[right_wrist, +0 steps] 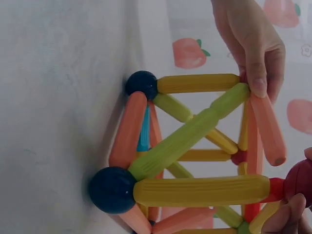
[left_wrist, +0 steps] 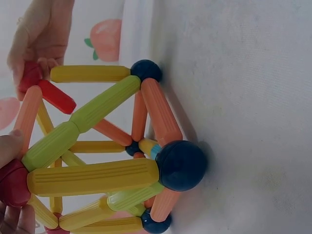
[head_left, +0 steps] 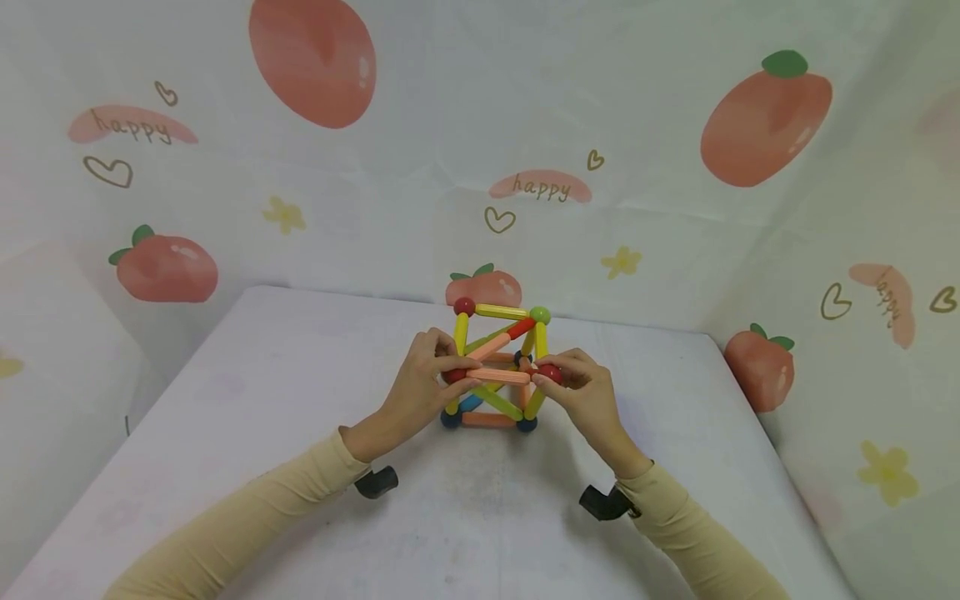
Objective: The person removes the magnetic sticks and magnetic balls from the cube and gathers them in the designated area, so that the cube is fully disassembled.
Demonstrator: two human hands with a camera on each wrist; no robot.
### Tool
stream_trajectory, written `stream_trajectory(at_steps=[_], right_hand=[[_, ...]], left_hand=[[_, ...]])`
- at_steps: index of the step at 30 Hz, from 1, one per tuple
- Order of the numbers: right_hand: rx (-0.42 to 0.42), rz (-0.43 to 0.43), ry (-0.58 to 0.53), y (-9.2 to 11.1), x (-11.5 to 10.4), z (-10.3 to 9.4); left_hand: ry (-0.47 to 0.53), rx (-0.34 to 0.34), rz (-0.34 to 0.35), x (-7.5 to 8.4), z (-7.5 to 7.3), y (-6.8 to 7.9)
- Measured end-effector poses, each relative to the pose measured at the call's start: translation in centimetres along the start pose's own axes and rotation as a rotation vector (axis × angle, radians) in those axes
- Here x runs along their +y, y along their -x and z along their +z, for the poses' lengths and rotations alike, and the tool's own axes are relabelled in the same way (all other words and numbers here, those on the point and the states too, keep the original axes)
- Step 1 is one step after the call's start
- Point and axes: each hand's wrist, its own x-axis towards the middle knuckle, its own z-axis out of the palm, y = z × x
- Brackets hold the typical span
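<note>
The left hand (left_wrist: 7, 147) is pinching a dark red ball (left_wrist: 13, 183), the right hand (left_wrist: 48, 31) is gripping a second red ball (left_wrist: 30, 75), and a salmon rod (left_wrist: 28, 114) is slanting between them! Below, a thick yellow rod (left_wrist: 92, 176) is joining the left hand's ball to a large navy ball (left_wrist: 182, 165).

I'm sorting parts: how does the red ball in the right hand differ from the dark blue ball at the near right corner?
The right hand pinches the red ball, while no hand touches the dark blue ball. The red ball sits higher; the dark blue ball is at a bottom corner. Both are round.
</note>
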Motion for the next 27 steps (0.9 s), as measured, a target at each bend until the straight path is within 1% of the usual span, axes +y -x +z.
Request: stream_trajectory(at_steps=[4,7,16,20,24,27], right_hand=[[-0.022,0.035,-0.049,-0.1,-0.5,-0.5],[-0.032,0.045,-0.067,-0.1,-0.7,-0.9],[-0.045,0.062,-0.063,-0.3,-0.8,-2.2],[-0.044,0.072,-0.088,-0.7,-1.0,-3.0],[-0.050,0.112,-0.124,-1.3,-0.7,-4.1],[-0.075,0.160,-0.148,-1.9,-0.1,-4.9]], left_hand=[[0.000,-0.002,0.002,-0.1,0.0,0.0],[-0.001,-0.003,0.005,-0.1,0.1,0.0],[0.004,-0.001,0.008,-0.1,0.1,0.0],[0.001,0.003,0.009,-0.1,0.0,0.0],[-0.004,0.008,0.012,-0.1,0.0,0.0],[-0.012,0.005,0.008,-0.1,0.1,0.0]])
